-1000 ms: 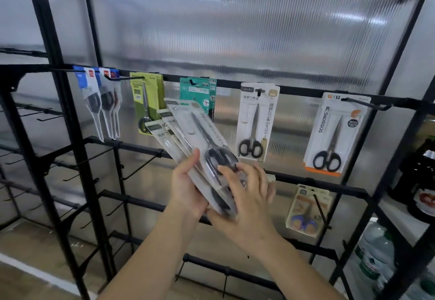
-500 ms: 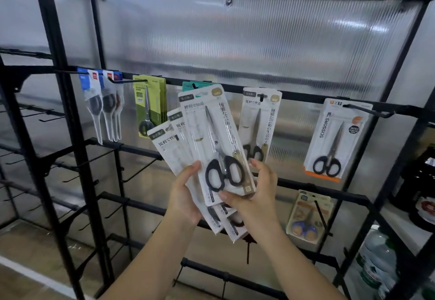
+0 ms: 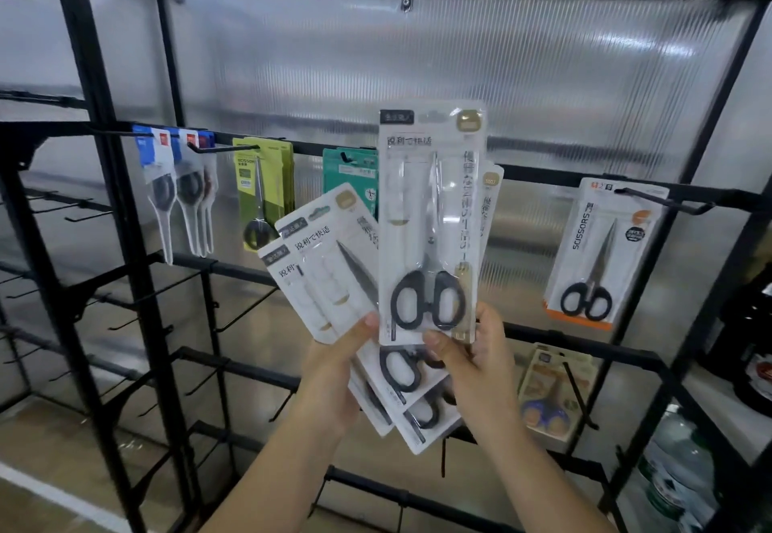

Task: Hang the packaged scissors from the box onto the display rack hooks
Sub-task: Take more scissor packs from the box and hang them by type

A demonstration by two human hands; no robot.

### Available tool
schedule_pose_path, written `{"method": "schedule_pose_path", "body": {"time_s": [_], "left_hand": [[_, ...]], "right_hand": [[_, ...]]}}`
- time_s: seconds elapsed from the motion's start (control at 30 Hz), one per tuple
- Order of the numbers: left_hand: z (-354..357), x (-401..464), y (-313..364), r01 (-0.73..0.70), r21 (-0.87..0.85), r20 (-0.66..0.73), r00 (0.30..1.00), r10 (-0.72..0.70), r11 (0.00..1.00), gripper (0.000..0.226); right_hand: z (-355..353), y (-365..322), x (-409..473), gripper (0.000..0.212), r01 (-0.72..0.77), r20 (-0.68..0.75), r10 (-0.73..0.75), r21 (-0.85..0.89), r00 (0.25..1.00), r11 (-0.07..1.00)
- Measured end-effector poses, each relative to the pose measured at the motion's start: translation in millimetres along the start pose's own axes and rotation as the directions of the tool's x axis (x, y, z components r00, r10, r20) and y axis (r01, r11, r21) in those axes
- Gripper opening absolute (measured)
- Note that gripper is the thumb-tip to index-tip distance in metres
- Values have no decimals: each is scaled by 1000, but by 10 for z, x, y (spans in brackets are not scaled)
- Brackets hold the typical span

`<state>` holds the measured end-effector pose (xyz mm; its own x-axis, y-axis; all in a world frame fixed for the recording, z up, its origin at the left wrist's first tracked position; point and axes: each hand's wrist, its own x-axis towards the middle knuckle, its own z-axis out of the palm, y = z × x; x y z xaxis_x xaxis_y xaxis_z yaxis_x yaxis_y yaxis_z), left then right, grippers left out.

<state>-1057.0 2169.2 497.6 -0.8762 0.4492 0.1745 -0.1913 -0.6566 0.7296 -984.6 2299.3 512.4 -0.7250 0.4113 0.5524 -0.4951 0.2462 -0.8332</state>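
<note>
- Pinching the lower edge of one packaged scissors card (image 3: 432, 223), the right hand (image 3: 470, 359) holds it upright in front of the display rack (image 3: 125, 240), thumb on the card's front, fingers curled behind.
- The left hand (image 3: 334, 378), just left of that card, grips a fanned stack of like scissors packs (image 3: 326, 269), thumb pressed on the front one; both forearms reach up from below.
- Behind the raised card, the rack's upper rail carries hooks with blue-carded packs (image 3: 175, 194), a yellow pack (image 3: 261, 198), a green pack (image 3: 351, 181) and, well right, a white "SCISSORS" pack (image 3: 601, 256).
- Ribbed translucent panels (image 3: 501, 72) back the rack; bottles (image 3: 676, 474) stand lower right.
</note>
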Motion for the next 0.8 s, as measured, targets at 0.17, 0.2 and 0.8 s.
{"method": "schedule_pose_path", "body": {"time_s": [0.17, 0.2, 0.8], "left_hand": [[-31, 34, -30, -39, 40, -59, 997, 41, 998, 49], [-42, 46, -31, -35, 42, -88, 995, 38, 999, 49], [-353, 69, 33, -56, 141, -216, 973, 86, 988, 31]], "right_hand": [[-144, 86, -120, 20, -29, -55, 27, -30, 998, 999], [-179, 123, -135, 21, -51, -81, 49, -25, 995, 998], [-413, 169, -194, 16, -216, 14, 234, -331, 972, 919]]}}
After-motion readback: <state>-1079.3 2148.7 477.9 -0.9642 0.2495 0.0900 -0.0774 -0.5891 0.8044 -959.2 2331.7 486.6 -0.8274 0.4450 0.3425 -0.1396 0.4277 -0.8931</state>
